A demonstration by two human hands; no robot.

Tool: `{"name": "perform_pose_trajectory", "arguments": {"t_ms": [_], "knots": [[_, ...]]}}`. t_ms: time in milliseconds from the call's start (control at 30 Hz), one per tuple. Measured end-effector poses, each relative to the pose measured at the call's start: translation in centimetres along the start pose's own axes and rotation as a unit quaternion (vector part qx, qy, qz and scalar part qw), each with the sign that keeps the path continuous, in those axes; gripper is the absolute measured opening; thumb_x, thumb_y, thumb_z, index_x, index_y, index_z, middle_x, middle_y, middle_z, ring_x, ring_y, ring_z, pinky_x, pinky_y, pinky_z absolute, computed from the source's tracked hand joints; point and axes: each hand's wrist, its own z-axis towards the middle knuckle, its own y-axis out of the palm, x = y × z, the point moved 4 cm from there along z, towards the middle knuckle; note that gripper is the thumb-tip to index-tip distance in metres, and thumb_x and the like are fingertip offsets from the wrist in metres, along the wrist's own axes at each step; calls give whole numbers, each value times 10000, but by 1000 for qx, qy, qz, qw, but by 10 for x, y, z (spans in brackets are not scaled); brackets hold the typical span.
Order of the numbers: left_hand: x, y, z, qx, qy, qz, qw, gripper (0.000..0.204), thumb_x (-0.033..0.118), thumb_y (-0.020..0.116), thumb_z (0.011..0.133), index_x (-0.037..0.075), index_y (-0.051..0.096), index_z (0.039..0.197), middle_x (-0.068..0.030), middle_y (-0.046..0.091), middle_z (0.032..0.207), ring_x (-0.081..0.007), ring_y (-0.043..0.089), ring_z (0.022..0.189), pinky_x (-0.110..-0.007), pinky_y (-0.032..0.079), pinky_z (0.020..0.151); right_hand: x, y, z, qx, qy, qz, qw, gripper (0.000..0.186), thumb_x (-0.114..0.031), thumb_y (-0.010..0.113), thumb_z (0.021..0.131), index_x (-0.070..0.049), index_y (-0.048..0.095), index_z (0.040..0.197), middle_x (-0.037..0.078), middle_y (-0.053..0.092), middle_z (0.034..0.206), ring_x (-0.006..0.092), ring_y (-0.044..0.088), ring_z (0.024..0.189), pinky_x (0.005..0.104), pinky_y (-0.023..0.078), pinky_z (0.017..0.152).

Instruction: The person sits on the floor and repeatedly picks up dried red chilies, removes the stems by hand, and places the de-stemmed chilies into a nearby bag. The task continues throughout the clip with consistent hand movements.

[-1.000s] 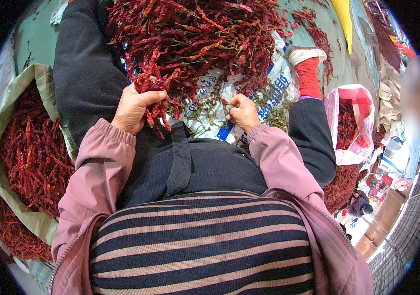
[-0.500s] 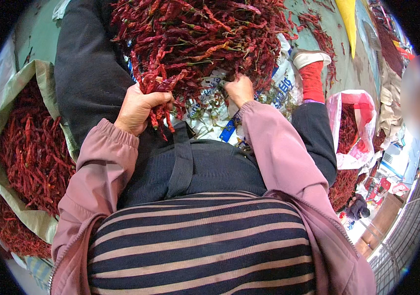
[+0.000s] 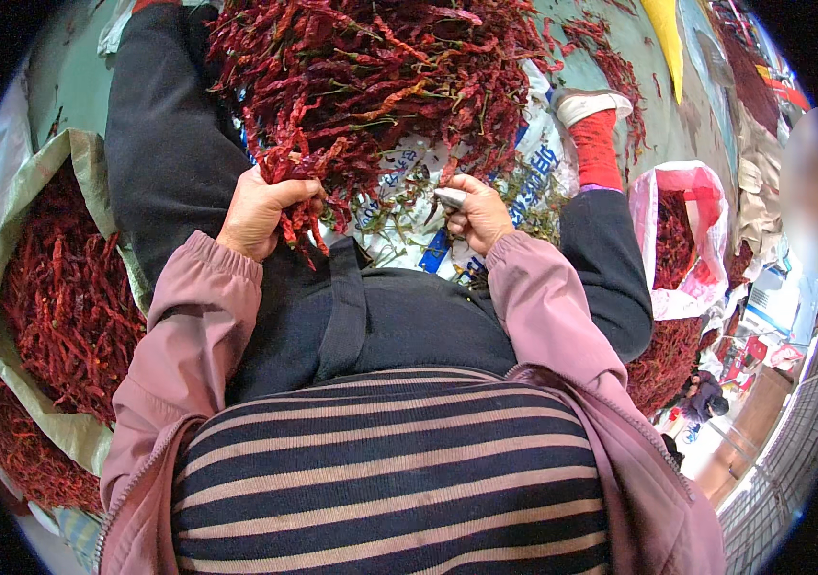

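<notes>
My left hand is closed around a bunch of dried red chillies whose tips hang below my fist. My right hand grips a small grey metal tool, held close to the bunch, a little to its right. Both hands hover at the near edge of a big pile of dried red chillies. The pile lies on a white printed sheet in front of my lap. Green stems are scattered on the sheet by my right hand.
An open sack full of red chillies stands at my left. A pink bag with chillies sits at the right, near my foot in a red sock. More chillies lie on the green floor beyond.
My right hand reached up into the pile half a second ago and has come back down beside the bunch. My left hand has kept its grip and barely moved.
</notes>
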Motion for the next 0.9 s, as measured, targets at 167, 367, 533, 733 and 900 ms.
{"name": "perform_pose_trajectory", "arguments": {"t_ms": [167,367,533,733,900], "knots": [[-2,1,1,-17,3,0,1000,199,4,621,650,13,558,838,-43,583,723,-153,554,636,-270,457,629,0,-12,-17,-17,14,29,999,66,-50,530,784,-85,534,840,5,486,616,53,318,410,205,271,387],[-9,23,-4,-32,-25,0,999,269,9,625,635,-2,530,887,-52,552,664,-148,530,563,-263,443,544,-9,-2,-40,-75,-26,151,985,71,-73,521,808,-98,515,874,28,511,662,67,381,458,222,328,440],[-20,55,0,-5,-68,17,998,72,-10,602,668,-14,582,737,-79,582,631,-148,534,505,-259,430,484,-22,12,-59,-162,-84,192,964,80,-91,499,828,-105,513,905,44,545,709,75,440,483,242,382,476],[-14,84,19,7,-15,11,1000,145,7,578,701,-25,598,841,-92,630,762,-139,564,607,-250,447,550,-33,26,-80,-119,-196,-176,957,83,-43,590,754,-52,577,836,-4,555,668,42,456,536,172,348,455],[-11,105,20,-43,-47,8,998,191,-4,587,695,-26,583,884,-79,616,782,-162,584,646,-319,499,632,-33,31,-86,-148,-250,-304,908,114,7,545,713,-41,560,816,-36,514,714,50,439,653,202,349,570]]}}
